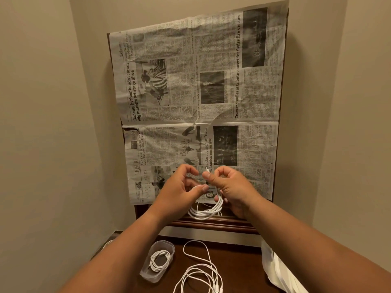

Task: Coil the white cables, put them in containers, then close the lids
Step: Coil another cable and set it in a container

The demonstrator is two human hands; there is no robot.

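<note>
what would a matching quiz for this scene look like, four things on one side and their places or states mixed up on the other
1 cable coil
2 container
3 loose cable
4 newspaper

a spread flat, farthest away
b tangled on the dark table
c held by left hand and right hand
d open, with a wound cable inside

Pairs: 1-c, 2-d, 3-b, 4-a
</note>
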